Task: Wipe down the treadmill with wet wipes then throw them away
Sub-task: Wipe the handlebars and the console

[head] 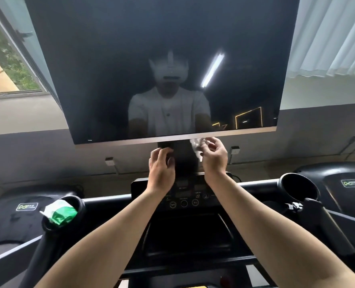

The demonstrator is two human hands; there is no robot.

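Your right hand (214, 156) pinched the crumpled white wet wipe (196, 149) between thumb and fingertips. The wipe hung just under the pale lower edge of the large dark glossy treadmill screen (172, 59), to the left of your palm. That was the relation that counted: the screen lay straight above and slightly farther than the wipe, and its lower edge ran left to right across the scene, so a stroke along it would probably have followed that long axis. Your right hand was the nearer one to that edge, nearly touching it. Your left hand (161, 165) sat lower and to the left, its fingers loosely curled with nothing in them. It was in front of the black mounting post (185, 161) behind the screen, and I could not tell whether its fingertips touched the post. The wipe looked bunched, so I judged it might have needed spreading first, and the left hand was near enough to help. The green and white wipe pack (60, 212) stood in the round black cup holder (80, 204), near and far to the left, well apart from both hands.
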